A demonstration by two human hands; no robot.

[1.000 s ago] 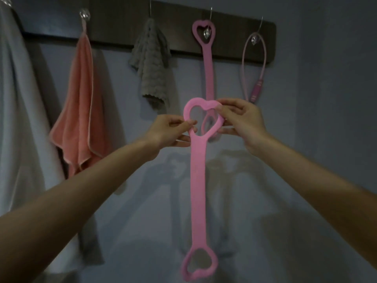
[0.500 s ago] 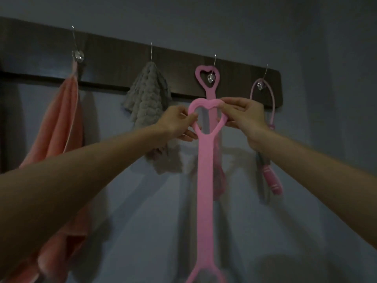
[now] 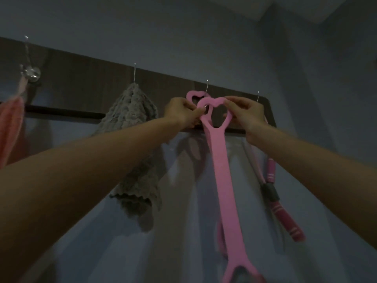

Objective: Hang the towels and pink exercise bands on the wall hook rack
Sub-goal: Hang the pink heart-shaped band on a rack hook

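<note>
- Hanging items and hands, listed as seen from the head view, lighting dim.
- Hook rack [image 3: 85,82]: dark wooden board fixed to the wall, thin metal hooks along it.
- Pink band [image 3: 222,180]: long flat strap with a heart-shaped loop at each end; upper loop held up against the board at the third hook [image 3: 207,86], strap hanging free below, lower loop cut off by the bottom edge.
- Left hand [image 3: 180,113]: fingers pinched on the left side of the upper heart loop.
- Right hand [image 3: 245,114]: fingers gripping the right side of the same loop.
- Second pink band [image 3: 193,97]: heart loop showing just behind the held one, at the same hook; whether the held loop is over the hook cannot be told.
- Grey towel [image 3: 132,144]: hung from the second hook, left of the hands.
- Peach towel [image 3: 10,127]: at the far left edge, under a clear knob.
- Pink tube band [image 3: 271,176]: striped handles, hanging at the right, partly behind the right wrist.
</note>
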